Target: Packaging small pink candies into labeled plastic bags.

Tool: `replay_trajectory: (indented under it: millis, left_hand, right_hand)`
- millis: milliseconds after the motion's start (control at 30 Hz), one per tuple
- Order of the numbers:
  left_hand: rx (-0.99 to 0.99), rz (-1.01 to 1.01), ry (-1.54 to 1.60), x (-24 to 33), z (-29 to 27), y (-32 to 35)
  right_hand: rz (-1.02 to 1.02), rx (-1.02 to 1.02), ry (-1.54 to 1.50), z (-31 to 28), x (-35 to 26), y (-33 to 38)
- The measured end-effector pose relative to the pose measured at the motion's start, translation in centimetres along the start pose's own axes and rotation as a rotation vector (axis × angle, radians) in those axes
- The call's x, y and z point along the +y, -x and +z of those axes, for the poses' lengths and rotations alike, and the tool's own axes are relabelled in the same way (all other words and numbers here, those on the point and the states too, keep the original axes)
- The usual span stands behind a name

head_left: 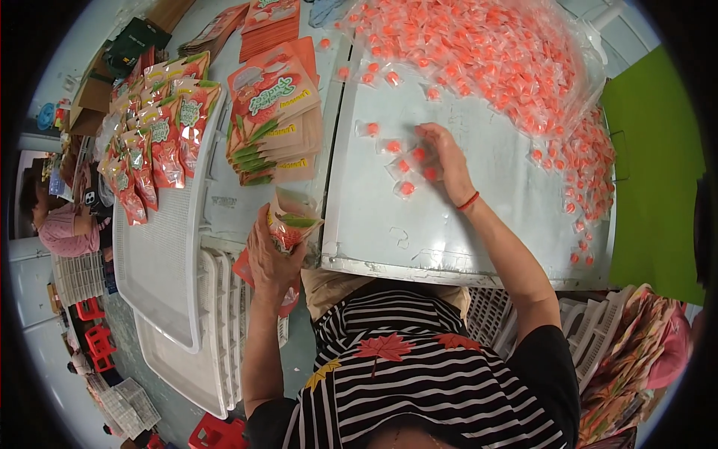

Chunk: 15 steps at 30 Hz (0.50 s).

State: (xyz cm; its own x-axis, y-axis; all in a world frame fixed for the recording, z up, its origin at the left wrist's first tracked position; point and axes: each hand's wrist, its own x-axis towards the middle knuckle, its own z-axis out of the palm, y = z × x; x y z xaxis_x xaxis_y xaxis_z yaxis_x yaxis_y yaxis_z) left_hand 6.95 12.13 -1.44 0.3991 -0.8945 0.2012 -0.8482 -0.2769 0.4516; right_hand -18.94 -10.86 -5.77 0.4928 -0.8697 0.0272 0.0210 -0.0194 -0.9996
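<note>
1. Right hand (pixel 441 156) lay palm-down at centre frame on the metal tray (pixel 479 224), fingers spread and curled over a few loose wrapped orange candies (pixel 404 166). It was raking them in, not clenched; I couldn't tell whether any were actually pinched.
2. Left hand (pixel 273 258), lower centre-left, gripped an open pouch (pixel 293 223) around its body, mouth tilted up and toward the tray, so the opening faced the candy side.
3. Main candy pile (pixel 486 52) filled the upper right of the tray and trailed down its right edge. The small cluster under the right hand sat apart from it, pulled out toward the person.
4. Stack of empty flat pouches (pixel 273 120) lay fanned just left of the tray, upper centre, near the left hand for the next pick.
5. Filled pouches (pixel 161 135) stood in rows on a white plastic tray (pixel 161 262) at upper left, well apart from the loose candy.
6. More white trays were stacked at lower left, under that one.
7. Another person sat at the far left edge, not involved.
</note>
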Motion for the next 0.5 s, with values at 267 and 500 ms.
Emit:
replay_trajectory:
  millis: [267, 500]
  left_hand:
    - [0.005, -0.004, -0.02, 0.0, -1.0, -0.4]
    - [0.057, 0.019, -0.012, -0.3, -0.4, 0.4]
  right_hand:
    - [-0.671, -0.194, 1.107, 4.1, -0.9, -3.2]
    - [-0.628, -0.265, 1.085, 6.9, -0.3, -3.2]
